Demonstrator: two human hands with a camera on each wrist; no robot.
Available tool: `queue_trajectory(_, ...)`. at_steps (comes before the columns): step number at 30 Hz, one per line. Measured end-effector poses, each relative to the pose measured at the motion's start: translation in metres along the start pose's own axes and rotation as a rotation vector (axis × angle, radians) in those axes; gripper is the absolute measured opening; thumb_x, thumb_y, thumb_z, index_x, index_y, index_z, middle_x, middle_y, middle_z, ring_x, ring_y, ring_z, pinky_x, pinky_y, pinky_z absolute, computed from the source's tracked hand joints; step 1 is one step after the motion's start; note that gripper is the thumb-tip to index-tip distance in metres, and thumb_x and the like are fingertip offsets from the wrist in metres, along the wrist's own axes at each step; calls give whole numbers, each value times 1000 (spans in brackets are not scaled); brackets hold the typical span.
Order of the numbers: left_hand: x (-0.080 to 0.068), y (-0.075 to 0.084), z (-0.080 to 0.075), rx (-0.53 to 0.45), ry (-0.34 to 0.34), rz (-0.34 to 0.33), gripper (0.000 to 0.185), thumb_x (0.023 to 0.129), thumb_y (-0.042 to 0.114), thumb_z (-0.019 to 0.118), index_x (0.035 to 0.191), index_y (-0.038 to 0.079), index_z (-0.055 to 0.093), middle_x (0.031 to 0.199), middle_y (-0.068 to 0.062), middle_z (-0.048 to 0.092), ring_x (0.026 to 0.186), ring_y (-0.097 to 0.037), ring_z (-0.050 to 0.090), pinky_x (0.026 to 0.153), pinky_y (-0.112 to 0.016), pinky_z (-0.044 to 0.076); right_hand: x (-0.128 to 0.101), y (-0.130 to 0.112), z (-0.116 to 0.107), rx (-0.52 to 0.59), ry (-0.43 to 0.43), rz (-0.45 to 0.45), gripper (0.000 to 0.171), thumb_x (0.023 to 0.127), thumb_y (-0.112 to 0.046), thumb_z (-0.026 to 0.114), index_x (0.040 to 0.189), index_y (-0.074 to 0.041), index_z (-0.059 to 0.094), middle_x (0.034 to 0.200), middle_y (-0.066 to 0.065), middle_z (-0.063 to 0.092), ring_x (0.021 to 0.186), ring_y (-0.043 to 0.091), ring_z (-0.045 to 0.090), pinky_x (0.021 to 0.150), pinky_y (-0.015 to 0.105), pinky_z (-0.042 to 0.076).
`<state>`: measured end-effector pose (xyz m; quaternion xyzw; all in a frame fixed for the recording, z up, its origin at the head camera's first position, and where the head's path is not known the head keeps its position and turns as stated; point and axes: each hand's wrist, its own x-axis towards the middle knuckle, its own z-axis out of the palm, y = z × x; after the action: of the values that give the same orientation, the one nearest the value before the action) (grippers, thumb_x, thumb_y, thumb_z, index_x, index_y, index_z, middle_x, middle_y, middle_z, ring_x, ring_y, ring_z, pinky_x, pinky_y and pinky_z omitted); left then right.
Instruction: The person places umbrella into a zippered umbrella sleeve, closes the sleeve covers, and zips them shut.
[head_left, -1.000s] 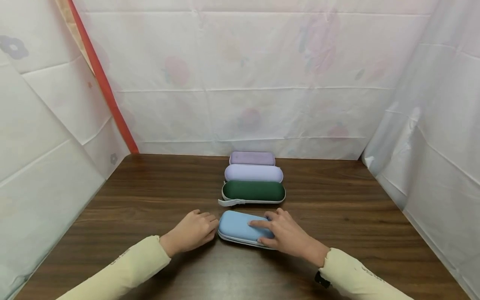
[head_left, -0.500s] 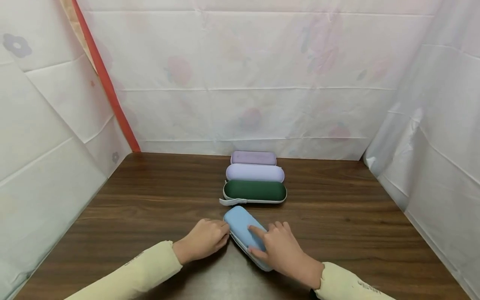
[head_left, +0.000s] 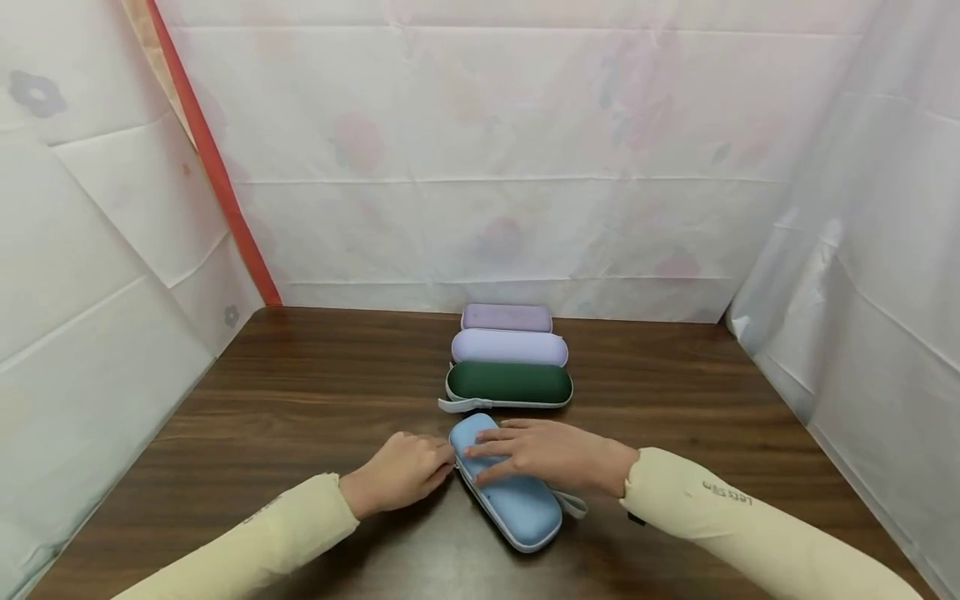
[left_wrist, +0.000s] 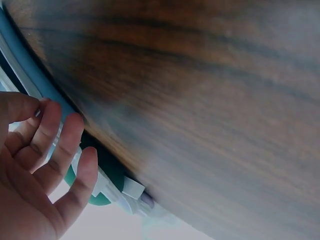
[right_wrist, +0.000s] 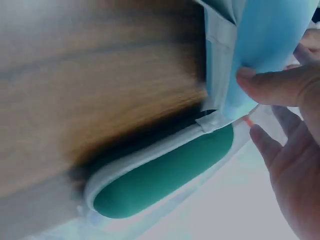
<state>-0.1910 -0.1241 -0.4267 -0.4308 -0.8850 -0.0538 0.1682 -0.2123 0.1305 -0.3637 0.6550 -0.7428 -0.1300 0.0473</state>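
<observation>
A blue zippered hard case (head_left: 528, 512) lies aslant on the table, its near end to the right. At its left edge, my left hand (head_left: 408, 471) pinches a zipper pull, with a small metal glint between thumb and index finger in the left wrist view. My right hand (head_left: 551, 454) rests over the case's upper half with fingers spread across the lid. The thumb (right_wrist: 265, 86) touches the blue surface in the right wrist view. A pale strap loop (head_left: 573, 504) sticks out from the case's right side. The zipper looks shut along the visible edge.
Behind the blue case, a green case (head_left: 510, 382) with a pale strap (head_left: 463, 405), a lavender case (head_left: 510, 347) and a purple case (head_left: 506, 317) stand in a row. The brown wooden table (head_left: 315, 392) is enclosed by white patterned sheets (head_left: 480, 150).
The blue case has turned, its right end swinging toward me. My right hand has shifted from its right end to across its upper part. My left hand has moved slightly right with the edge.
</observation>
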Motion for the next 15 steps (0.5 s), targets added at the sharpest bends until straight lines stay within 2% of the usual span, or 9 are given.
queue_trajectory(4, 1, -1, 2, 35, 12, 19, 11, 84, 17, 70, 79, 16, 60, 73, 6, 60, 62, -9, 59, 47, -28, 42, 7, 2, -4, -73, -21, -25, 56, 87, -9, 68, 134, -35, 54, 145, -5, 43, 133, 14, 38, 106, 33, 31)
queue_trajectory(7, 3, -2, 2, 52, 27, 28, 11, 82, 17, 71, 78, 17, 61, 73, 6, 58, 61, -10, 57, 47, -28, 41, 12, 1, -7, -100, -18, -18, 54, 86, -12, 70, 132, -36, 56, 140, -6, 48, 124, 12, 46, 102, 27, 34)
queue_trajectory(12, 5, -4, 0, 72, 28, 26, 11, 81, 15, 71, 75, 16, 61, 69, 5, 51, 61, -13, 54, 45, -28, 39, 19, -3, -10, -83, -42, 2, 67, 73, -31, 82, 133, -37, 55, 136, -4, 49, 110, 12, 49, 97, 23, 37)
queue_trajectory(15, 6, -3, 0, 77, 8, 22, 10, 82, 16, 70, 77, 17, 61, 70, 5, 51, 63, -14, 55, 46, -29, 41, 21, -5, -11, -45, -75, 26, 74, 67, -40, 83, 135, -37, 53, 135, -2, 49, 108, 12, 47, 96, 22, 37)
